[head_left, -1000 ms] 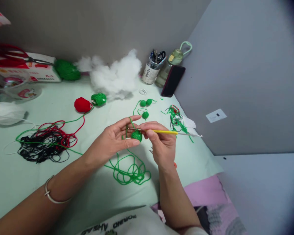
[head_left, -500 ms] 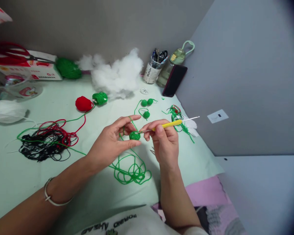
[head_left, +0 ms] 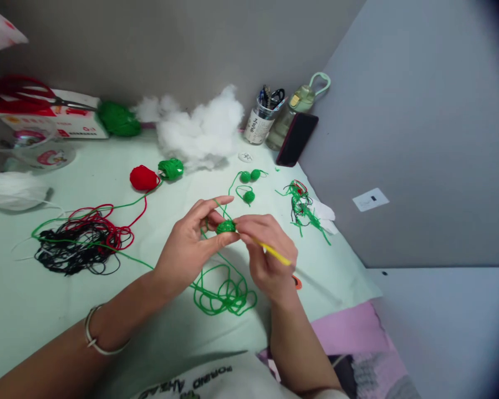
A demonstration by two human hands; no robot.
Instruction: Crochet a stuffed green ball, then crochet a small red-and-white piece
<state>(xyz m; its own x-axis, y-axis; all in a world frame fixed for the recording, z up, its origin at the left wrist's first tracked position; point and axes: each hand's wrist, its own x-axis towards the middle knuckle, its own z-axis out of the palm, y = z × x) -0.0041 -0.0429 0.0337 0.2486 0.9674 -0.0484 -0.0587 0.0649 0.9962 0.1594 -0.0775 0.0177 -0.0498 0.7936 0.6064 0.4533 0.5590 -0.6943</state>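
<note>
My left hand (head_left: pixel 191 235) pinches a small green crocheted piece (head_left: pixel 225 227) between thumb and fingers, with green yarn running over the raised index finger. My right hand (head_left: pixel 270 252) is closed on a yellow-handled crochet hook (head_left: pixel 276 254); its fingertips touch the right side of the green piece, and the hook's tip is hidden there. Loose loops of green yarn (head_left: pixel 224 293) lie on the table below the hands. Beyond the hands are small green balls with yarn tails, one of them alone (head_left: pixel 249 197).
Red yarn ball (head_left: pixel 144 178), green yarn ball (head_left: pixel 171 169) and tangled black yarn (head_left: pixel 70 249) lie left. White stuffing (head_left: pixel 202 130), a pen cup (head_left: pixel 258 122), a bottle (head_left: pixel 303 98) and a phone (head_left: pixel 297 139) stand behind. Yarn scraps (head_left: pixel 303 208) lie right. An orange handle (head_left: pixel 297 282) shows beside my right wrist.
My right hand has turned and closed in on the green piece, tilting the hook's yellow handle down to the right. The green piece has shifted slightly up and left in my left hand.
</note>
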